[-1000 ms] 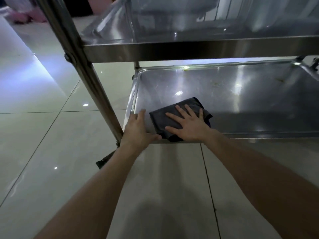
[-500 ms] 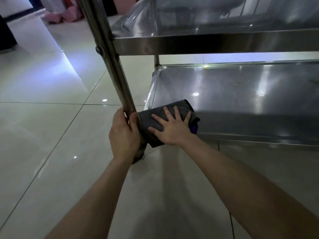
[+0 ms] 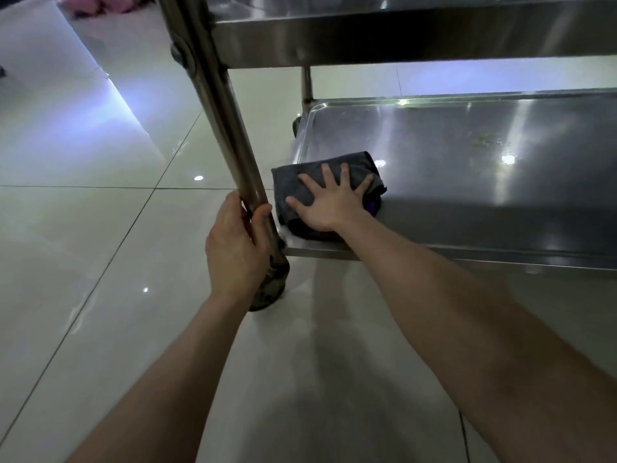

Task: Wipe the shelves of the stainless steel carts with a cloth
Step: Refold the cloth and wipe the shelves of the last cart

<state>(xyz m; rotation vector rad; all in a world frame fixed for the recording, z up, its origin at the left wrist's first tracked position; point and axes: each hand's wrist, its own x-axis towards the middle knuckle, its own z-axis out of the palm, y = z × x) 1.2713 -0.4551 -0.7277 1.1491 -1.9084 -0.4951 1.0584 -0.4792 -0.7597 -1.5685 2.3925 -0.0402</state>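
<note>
On bottom shelf [image 3: 467,168]: right hand [image 3: 329,203] flat on cloth [image 3: 300,185]; left hand [image 3: 233,242] grips cart post [image 3: 217,105].

A folded dark grey cloth [image 3: 329,190] is lying flat at the near left corner of the stainless steel cart's [image 3: 213,105] gleaming bottom shelf [image 3: 467,182].
</note>
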